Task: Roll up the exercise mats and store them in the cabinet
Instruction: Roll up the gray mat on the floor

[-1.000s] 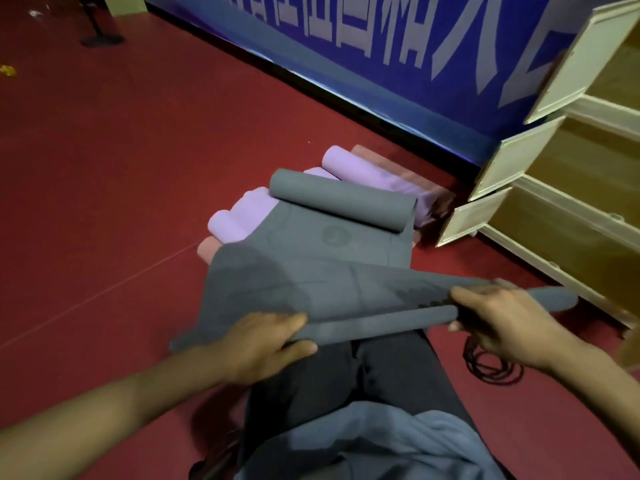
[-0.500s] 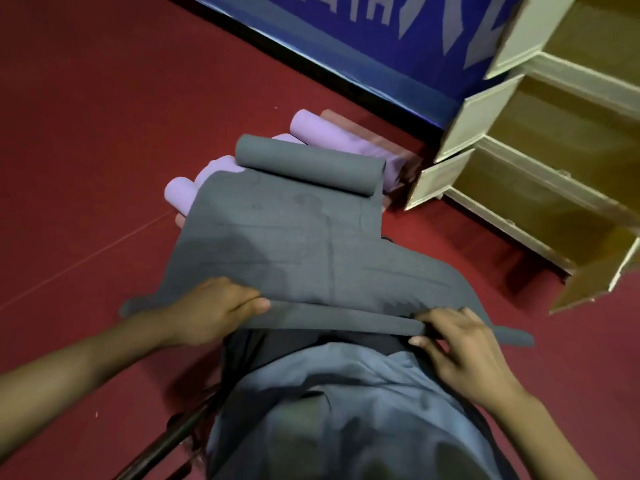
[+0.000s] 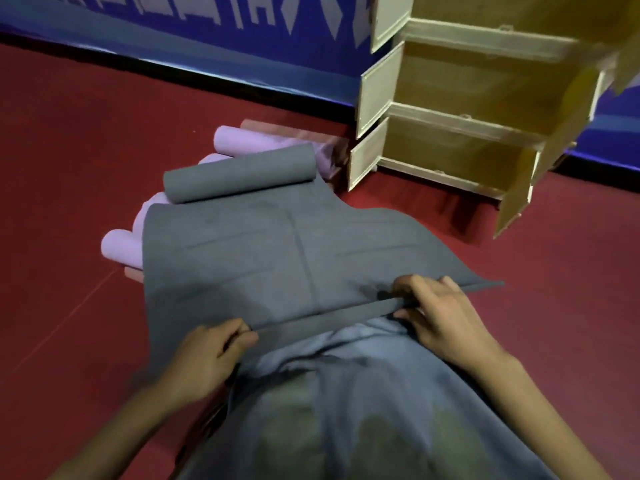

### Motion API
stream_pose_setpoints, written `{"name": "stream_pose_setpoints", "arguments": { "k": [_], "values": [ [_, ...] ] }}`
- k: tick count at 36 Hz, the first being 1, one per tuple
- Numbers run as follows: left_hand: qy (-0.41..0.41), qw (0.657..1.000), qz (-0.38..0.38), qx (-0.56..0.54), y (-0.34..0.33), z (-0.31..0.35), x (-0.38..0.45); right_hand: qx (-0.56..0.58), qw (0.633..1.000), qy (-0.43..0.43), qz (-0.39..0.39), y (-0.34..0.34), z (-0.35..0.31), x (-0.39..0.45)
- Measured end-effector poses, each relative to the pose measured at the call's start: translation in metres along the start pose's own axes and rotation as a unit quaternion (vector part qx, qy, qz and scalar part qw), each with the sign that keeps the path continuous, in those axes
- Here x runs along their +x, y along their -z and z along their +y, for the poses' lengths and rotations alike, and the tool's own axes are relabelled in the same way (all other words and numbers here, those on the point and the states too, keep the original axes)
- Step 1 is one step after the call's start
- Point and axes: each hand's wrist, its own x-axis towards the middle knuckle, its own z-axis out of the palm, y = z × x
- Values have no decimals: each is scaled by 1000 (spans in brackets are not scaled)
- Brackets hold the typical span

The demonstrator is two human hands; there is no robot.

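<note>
At the left of the frame lies red floor (image 3: 69, 174), and left of centre a heap of rolled mats (image 3: 121, 247) rests on it: lilac rolls with a pinkish one under them, their round ends facing lower left, more of them blurred behind, just beside the cabinet's foot. The left hand (image 3: 204, 358) comes up from the lower left, knuckles up, fingers curled and thumb pressed against them, pinching the near edge of the grey mat (image 3: 277, 258). That mat fills the middle of the frame: a flat, dull grey sheet with faint printed lines crossing near its centre, its far end wound into a tight roll (image 3: 239, 176) that lies on top of the lilac rolls, its near edge folded over into a narrow strip that runs between the two hands. Below it, at the bottom centre, is the person's blue-grey shirt (image 3: 363, 393). The right hand (image 3: 440, 313) reaches in from the lower right, fingers bent over the top of the folded strip and thumb beneath, gripping the mat near its right corner, which sticks out past the hand as a thin point. In the upper right stands the pale wooden cabinet (image 3: 377, 88), three compartments stacked, their doors swung open to the right; the yellow-brown insides that show hold nothing visible. Behind, across the top, runs a blue banner (image 3: 207, 32) with pale lettering.
</note>
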Motion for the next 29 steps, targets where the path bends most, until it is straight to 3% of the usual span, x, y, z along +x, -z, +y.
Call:
{"name": "stream_pose_setpoints", "arguments": {
  "k": [5, 8, 11, 17, 25, 29],
  "values": [
    [45, 996, 74, -33, -4, 16, 22, -12, 997, 3, 79, -16, 15, 1],
    [-57, 983, 150, 89, -2, 28, 24, -42, 991, 9, 123, -20, 19, 6],
    [-113, 943, 190, 249, -6, 39, 18, -60, 991, 19, 122, -23, 23, 8],
    [-132, 940, 147, 279, -18, 44, 0, -81, 995, 24, 50, -25, 28, 0],
    [-76, 965, 104, 229, -31, 44, 7, -23, 1000, 5, 15, -19, 33, 0],
    [-83, 970, 83, 212, -37, 41, 16, -48, 999, 2, 10, -19, 39, 0]
  ]
}}
